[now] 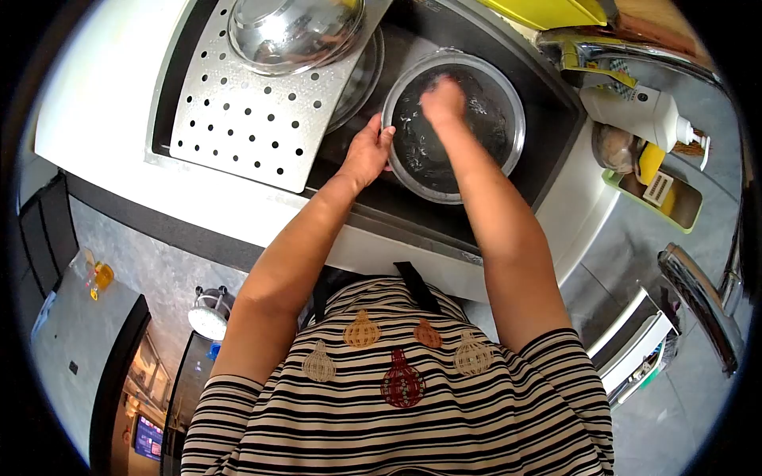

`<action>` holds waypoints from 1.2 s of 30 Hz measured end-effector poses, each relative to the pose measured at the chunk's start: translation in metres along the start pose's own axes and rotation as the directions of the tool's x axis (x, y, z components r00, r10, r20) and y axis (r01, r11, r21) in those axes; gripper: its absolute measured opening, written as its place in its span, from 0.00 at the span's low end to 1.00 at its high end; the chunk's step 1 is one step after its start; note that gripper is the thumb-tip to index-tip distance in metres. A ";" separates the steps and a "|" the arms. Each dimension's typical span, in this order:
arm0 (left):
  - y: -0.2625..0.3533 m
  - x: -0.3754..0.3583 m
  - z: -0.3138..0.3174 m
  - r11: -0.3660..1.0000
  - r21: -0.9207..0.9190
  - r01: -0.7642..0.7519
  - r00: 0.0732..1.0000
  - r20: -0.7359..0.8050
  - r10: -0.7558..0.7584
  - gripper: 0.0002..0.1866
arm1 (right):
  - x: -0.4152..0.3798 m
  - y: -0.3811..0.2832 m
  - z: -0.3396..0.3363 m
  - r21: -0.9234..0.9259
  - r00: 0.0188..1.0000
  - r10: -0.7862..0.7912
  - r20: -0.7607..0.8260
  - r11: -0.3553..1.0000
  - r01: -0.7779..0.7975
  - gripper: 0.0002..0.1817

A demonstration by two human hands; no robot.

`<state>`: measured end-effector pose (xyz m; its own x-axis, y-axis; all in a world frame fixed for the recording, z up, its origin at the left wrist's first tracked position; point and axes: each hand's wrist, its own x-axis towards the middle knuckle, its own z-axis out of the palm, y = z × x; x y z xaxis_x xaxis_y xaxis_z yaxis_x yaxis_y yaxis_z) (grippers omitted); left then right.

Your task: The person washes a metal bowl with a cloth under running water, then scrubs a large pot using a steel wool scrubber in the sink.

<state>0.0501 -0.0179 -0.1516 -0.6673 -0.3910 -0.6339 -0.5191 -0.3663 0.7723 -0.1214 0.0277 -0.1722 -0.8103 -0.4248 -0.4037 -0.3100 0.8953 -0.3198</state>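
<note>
A round metal-rimmed pan (488, 147) with a dark, wet inner face and whitish streaks sits in the dark sink (548, 151). My left hand (370, 151) grips its left rim, thumb on top and the fingers partly hidden at its side. Over the inner face, my right hand (444, 101) is closed with its knuckles up and slightly blurred. Whatever it may hold is hidden beneath it. Left of the pan, another round rimmed piece (367, 83) lies partly under a perforated metal tray (246, 147). An upturned shiny metal bowl (295, 32) rests on that tray.
At the sink's right stand a white pump bottle (635, 111) and a green-edged caddy (655, 194) with a yellow sponge (651, 163). A chrome faucet (675, 44) and a yellow basin (548, 9) are at upper right. White counter (95, 87) extends left.
</note>
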 end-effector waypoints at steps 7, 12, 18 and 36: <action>0.002 -0.001 -0.001 0.997 0.075 -0.009 1.000 0.025 0.007 0.18 | -0.031 0.020 0.012 -0.411 0.638 -0.743 0.205 0.526 0.745 0.07; 0.002 -0.001 0.001 1.000 0.019 -0.001 1.000 0.006 0.001 0.18 | 0.012 0.044 -0.010 -0.591 0.547 -0.794 0.267 0.313 0.743 0.08; 0.000 0.002 -0.001 1.000 0.008 -0.009 1.000 0.016 0.009 0.20 | 0.014 0.099 -0.019 -0.792 0.666 -0.731 0.149 0.314 0.523 0.10; 0.005 -0.001 0.004 0.997 -0.056 0.049 0.999 0.021 -0.048 0.22 | -0.015 0.022 0.045 -0.210 0.916 -0.395 0.069 0.892 0.401 0.17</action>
<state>0.0460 -0.0158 -0.1466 -0.6526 -0.3549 -0.6694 -0.5206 -0.4319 0.7365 -0.0937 0.0473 -0.2122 -0.5852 -0.7524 -0.3025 -0.7055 0.6563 -0.2675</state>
